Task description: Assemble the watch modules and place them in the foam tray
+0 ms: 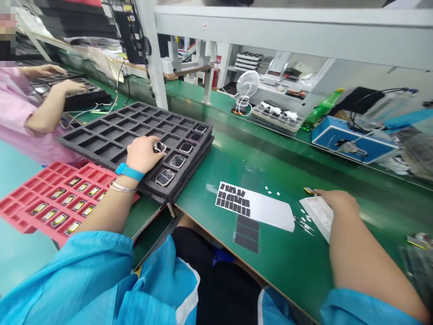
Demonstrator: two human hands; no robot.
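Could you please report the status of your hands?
Left hand on rectangular module in black foam tray. Right hand holding white sheet. Red tray beside left forearm.

Layout from where we sit: foam tray stack [135, 118] on the bench [280, 253], ahead and to our left, with watch cases [165, 177] in the cells at its right end. Our left hand [144, 154] is on the stack, at those cells. Plastic tray [57, 198] lies left of the stack, more parts in its cells. Right of the stack, on the bench: paper sheet [257, 205] with pads stuck on it. Further right, our right hand [340, 203] is on a card [320, 214]. Along the far side, left to right: fan [247, 85], bottle [324, 106], box [353, 140]. Far left, a co-worker's hands [56, 76] sit over another tray [86, 100].
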